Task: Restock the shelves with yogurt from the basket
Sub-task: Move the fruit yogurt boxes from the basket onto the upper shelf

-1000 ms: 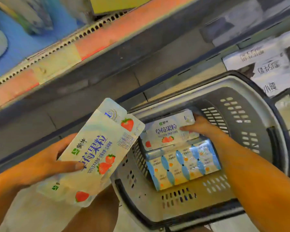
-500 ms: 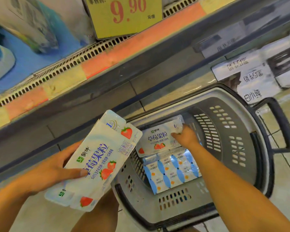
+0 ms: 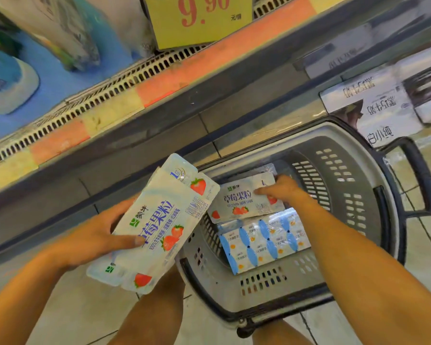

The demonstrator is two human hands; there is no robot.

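Yogurt pack [image 3: 159, 225], strawberry, nearest: left hand [image 3: 95, 235] grips it from beneath, thumb across face, pack tilted just beside basket [image 3: 343, 175]. Inside basket, right hand [image 3: 284, 190] curls over right end of second strawberry pack [image 3: 239, 200], which lies on blue-patterned pack [image 3: 264, 240]. Step: picking stock from basket. Next, likely: lift second pack clear of rim, carry both to shelf [image 3: 159, 78] beyond, under price tag [image 3: 197, 18].

I count two strawberry yogurt packs: held pack [image 3: 159, 220], basket pack [image 3: 239, 200]. One blue multipack [image 3: 264, 240]. One basket [image 3: 366, 170]. One price tag [image 3: 197, 21]. Two hands: left hand [image 3: 92, 235], right hand [image 3: 284, 190].
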